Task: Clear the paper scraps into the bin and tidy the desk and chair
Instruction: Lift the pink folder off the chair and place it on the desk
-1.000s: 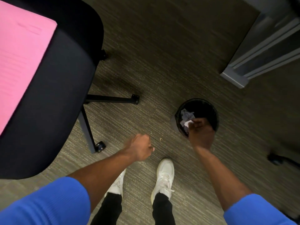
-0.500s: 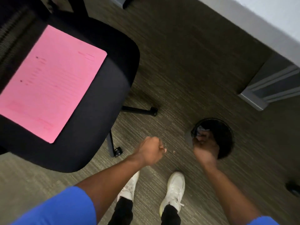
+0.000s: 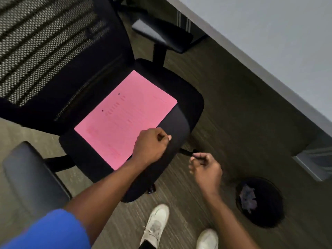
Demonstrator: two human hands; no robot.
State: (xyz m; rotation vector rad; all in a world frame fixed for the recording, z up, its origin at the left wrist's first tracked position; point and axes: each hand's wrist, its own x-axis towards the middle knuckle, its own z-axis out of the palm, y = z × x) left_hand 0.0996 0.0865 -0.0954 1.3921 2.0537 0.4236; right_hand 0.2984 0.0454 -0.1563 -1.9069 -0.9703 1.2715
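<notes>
A pink printed sheet [image 3: 124, 115] lies flat on the seat of a black office chair [image 3: 181, 126]. My left hand [image 3: 150, 145] hovers over the sheet's near right corner, fingers curled shut with nothing visible in them. My right hand [image 3: 206, 169] is off the seat's right side above the carpet, fingers loosely curled and empty. A round black bin [image 3: 269, 218] stands on the floor at the lower right, with crumpled paper scraps [image 3: 248, 196] inside.
The chair has a mesh back [image 3: 45, 47] and padded armrests [image 3: 161, 35], [image 3: 30, 177]. A grey desk [image 3: 269, 33] runs along the upper right, with its leg [image 3: 312, 159] near the bin. My white shoes [image 3: 156, 223] stand on the carpet.
My right hand has left the bin, where it dropped a scrap, and risen beside the chair. My left hand moved up over the pink sheet. The view swung toward the chair.
</notes>
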